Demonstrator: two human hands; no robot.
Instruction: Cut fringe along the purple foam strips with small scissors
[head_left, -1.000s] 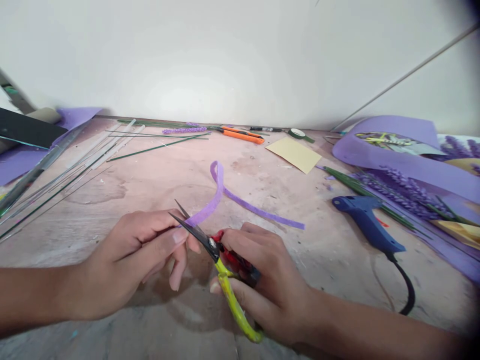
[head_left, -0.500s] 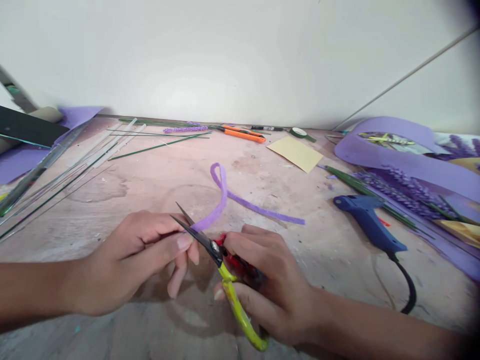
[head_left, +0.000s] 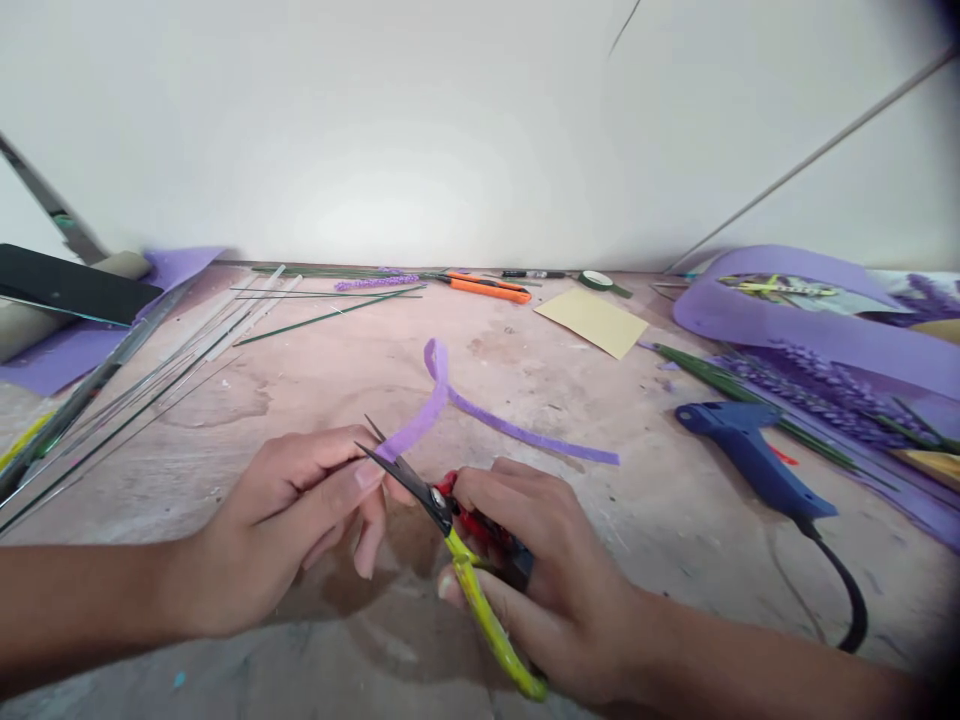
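Between thumb and fingers, my left hand (head_left: 300, 520) pinches one end of a narrow purple felt-like strip (head_left: 424, 420). The strip rises in a loop, and its other end lies on the table to the right. My right hand (head_left: 547, 570) grips a pair of scissors (head_left: 480, 610) with yellow and red handles. Their dark blades are slightly apart, with the strip's held end between them, close to my left fingertips. The fingers of my right hand partly hide the red handle.
A blue glue gun (head_left: 757, 455) with a black cord lies at right, beside purple flower stems (head_left: 825, 400) and purple sheets (head_left: 817, 315). An orange utility knife (head_left: 487, 288), a yellow card (head_left: 592, 322) and green tape (head_left: 598, 281) lie toward the back. Thin rods (head_left: 187, 345) lie at left.
The scissor blades have closed a little on the strip's end. The whole scene sits slightly lower as the camera view has tilted up. Both hands keep their grips.
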